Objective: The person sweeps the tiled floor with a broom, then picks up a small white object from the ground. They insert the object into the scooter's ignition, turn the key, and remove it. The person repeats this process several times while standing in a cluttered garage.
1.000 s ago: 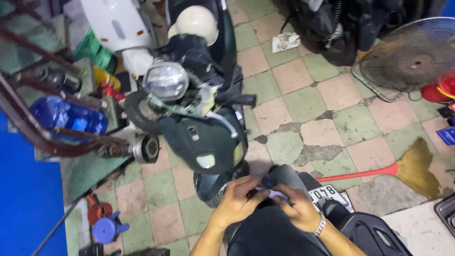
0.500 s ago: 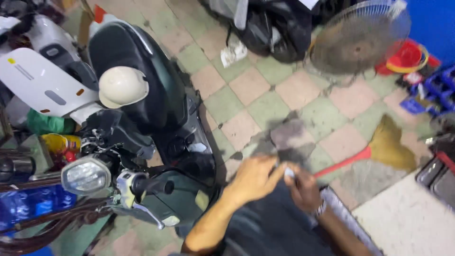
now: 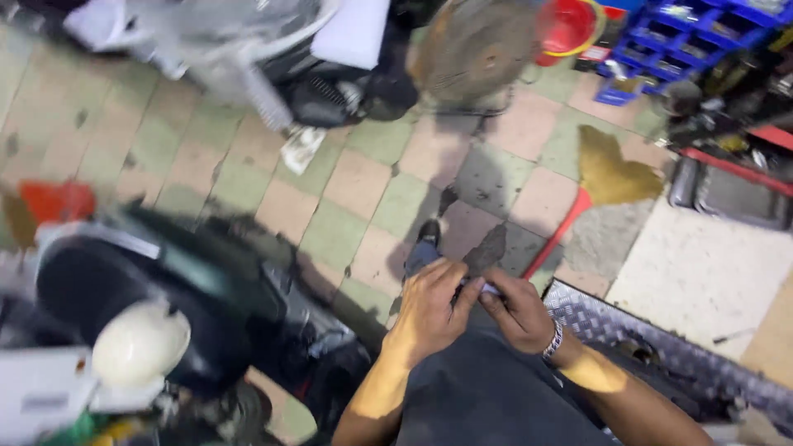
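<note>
Fingers of both hands meet over the person's lap, pinching a small pale object (image 3: 489, 288), too blurred to identify. The left hand (image 3: 429, 310) curls over it from the left; the right hand (image 3: 519, 310), a beaded bracelet (image 3: 554, 339) at its wrist, grips it from the right. Below lie dark trousers (image 3: 496, 396). Left stands a dark scooter (image 3: 190, 306) bearing a cream helmet (image 3: 139, 343). Beyond on the tiled floor (image 3: 355, 182) lie a red-handled broom (image 3: 591, 186) and a fan (image 3: 479, 49).

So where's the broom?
In the head view, the broom lies on the tiled floor at right, beyond the right hand, near the fan.
</note>
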